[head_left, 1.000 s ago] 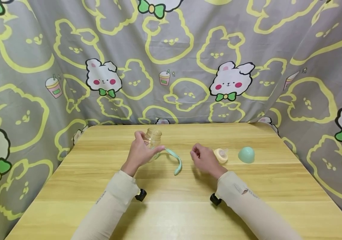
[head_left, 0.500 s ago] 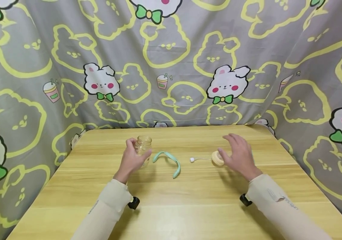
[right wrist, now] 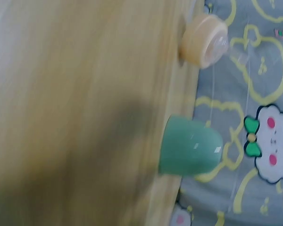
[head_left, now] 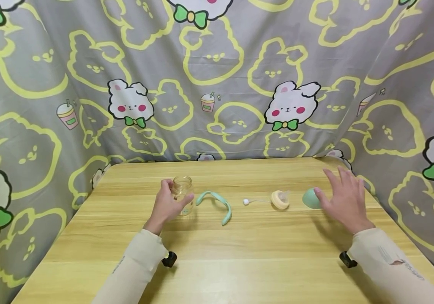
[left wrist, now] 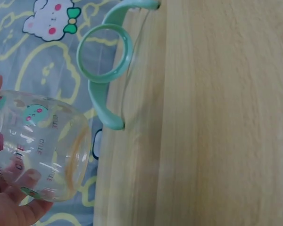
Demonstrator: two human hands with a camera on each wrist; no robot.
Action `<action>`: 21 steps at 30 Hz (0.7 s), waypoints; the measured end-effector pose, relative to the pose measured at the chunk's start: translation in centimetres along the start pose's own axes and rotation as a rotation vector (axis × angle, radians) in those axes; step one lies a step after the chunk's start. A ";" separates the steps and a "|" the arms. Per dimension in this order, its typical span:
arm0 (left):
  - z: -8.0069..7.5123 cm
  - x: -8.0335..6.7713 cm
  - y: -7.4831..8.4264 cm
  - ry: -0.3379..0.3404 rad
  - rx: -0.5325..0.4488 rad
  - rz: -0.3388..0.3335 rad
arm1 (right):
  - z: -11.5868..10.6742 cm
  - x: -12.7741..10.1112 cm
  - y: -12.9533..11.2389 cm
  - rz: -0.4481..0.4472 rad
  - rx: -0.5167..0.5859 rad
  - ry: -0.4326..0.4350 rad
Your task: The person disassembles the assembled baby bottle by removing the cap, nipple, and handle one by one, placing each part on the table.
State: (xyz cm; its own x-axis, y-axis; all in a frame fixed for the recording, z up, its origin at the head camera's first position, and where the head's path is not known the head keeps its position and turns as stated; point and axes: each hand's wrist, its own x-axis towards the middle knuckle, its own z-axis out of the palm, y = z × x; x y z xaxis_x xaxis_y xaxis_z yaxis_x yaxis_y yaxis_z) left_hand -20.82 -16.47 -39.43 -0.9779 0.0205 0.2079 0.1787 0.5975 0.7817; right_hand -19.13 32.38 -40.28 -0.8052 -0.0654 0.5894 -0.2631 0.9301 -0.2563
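My left hand [head_left: 168, 204] grips a clear, amber-tinted baby bottle [head_left: 183, 185] round its side, upright with its mouth uncovered. Printed figures and lettering show on the bottle [left wrist: 42, 146] in the left wrist view. My right hand [head_left: 344, 200] is spread just right of a mint-green domed cap [head_left: 309, 198]; the thumb overlaps the cap in the head view, and whether they touch I cannot tell. In the right wrist view the cap [right wrist: 191, 146] stands on the table with no fingers round it.
Between the hands lie a mint two-armed bottle handle [head_left: 218, 199] with a ring [left wrist: 125, 52] and a cream nipple collar [head_left: 279, 200] with a clear teat. A thin straw runs left from the collar to a white weight [head_left: 245, 202]. A patterned curtain [head_left: 236, 139] borders the wooden table [head_left: 217, 261].
My right hand has swung rightward past the nipple collar to the domed cap, its fingers spreading. My left hand has drawn the bottle left, away from the handle, and lowered it slightly.
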 end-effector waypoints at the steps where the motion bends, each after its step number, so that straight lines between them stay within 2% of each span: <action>1: 0.0 0.0 -0.1 0.003 0.004 -0.005 | -0.1 -0.2 0.4 0.016 -0.006 -0.013; 7: -0.1 0.0 -0.3 0.019 0.032 -0.013 | -0.9 -1.1 2.1 0.092 -0.023 -0.077; 16: 0.0 0.4 -0.6 0.030 0.047 -0.007 | -1.9 -1.8 3.9 0.174 -0.052 -0.117; 21: 0.0 0.3 -1.0 0.012 0.056 -0.026 | -2.0 -2.3 4.5 0.199 -0.066 -0.118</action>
State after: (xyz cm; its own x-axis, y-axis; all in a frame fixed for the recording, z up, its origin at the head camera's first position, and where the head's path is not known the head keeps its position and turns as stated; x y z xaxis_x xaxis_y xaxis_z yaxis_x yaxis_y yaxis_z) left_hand -21.27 -17.06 -40.16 -0.9807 -0.0049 0.1955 0.1468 0.6419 0.7526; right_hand -17.39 37.42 -41.27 -0.8952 0.0831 0.4378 -0.0613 0.9502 -0.3057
